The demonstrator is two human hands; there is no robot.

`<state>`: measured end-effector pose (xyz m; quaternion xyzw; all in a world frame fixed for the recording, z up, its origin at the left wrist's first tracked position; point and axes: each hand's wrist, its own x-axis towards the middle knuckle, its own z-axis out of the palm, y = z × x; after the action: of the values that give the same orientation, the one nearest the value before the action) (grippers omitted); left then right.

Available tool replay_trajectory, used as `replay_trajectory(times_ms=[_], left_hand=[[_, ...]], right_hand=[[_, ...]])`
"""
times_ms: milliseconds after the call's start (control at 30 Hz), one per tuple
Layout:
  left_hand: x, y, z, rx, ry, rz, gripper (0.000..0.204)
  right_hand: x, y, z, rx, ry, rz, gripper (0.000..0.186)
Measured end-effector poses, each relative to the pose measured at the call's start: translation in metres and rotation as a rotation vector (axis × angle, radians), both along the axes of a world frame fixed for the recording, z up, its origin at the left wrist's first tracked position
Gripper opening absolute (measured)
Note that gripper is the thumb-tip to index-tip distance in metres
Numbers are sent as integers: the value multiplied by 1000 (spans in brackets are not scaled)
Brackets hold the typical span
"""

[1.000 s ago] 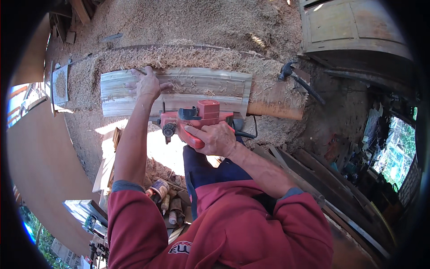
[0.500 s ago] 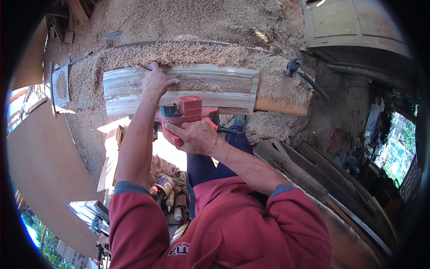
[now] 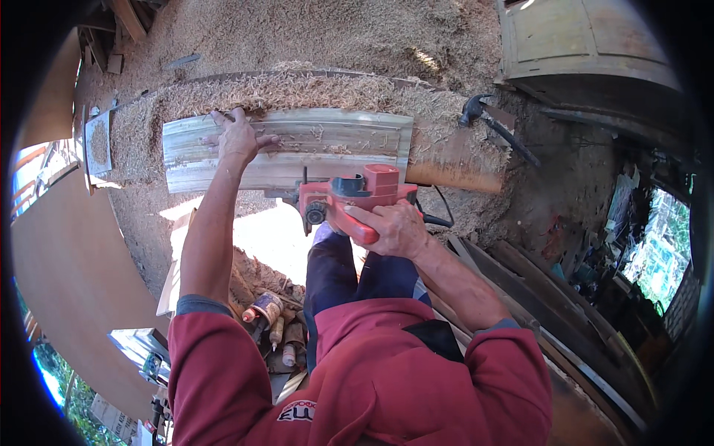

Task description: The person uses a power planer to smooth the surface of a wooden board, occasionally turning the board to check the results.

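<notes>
A pale wooden panel (image 3: 290, 169) lies crosswise on a bench (image 3: 454, 175) strewn with shavings. My left hand (image 3: 232, 141) presses on the panel's left part, fingers spread, the tips near its far edge. My right hand (image 3: 396, 230) is wrapped round the handle of a red electric planer (image 3: 378, 178), which sits at the panel's near edge, right of the middle, its black cord trailing off to the right. A black claw hammer (image 3: 502, 128) lies on the shavings at the bench's right end.
Shavings cover the floor beyond the bench. A wooden cabinet (image 3: 580, 41) stands at the upper right. Long boards (image 3: 535, 290) lie at the lower right. A large plywood sheet (image 3: 74, 275) stands at the left. Glue bottles and a tub (image 3: 266, 308) are beside my legs.
The planer in my right hand shifted left along the near edge by half a second ago, and is now further right than in both earlier frames. My left hand stays on the panel.
</notes>
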<state>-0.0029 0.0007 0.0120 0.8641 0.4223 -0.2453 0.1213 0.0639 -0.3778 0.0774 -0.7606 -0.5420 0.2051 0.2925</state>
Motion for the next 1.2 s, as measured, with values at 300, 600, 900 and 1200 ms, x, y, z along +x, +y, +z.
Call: replay_trajectory(times_ms=[300, 600, 900, 1200], left_hand=[[4, -7, 5, -14, 11, -10, 117], [-2, 0, -11, 34, -42, -14, 118], [4, -4, 0, -42, -10, 72, 110], [20, -4, 19, -93, 79, 41, 112]], right_hand=[[38, -58, 9, -77, -40, 37, 63], [20, -12, 3, -26, 10, 37, 62], [-15, 44, 1, -29, 43, 19, 62], [-51, 99, -2, -41, 60, 20, 56]])
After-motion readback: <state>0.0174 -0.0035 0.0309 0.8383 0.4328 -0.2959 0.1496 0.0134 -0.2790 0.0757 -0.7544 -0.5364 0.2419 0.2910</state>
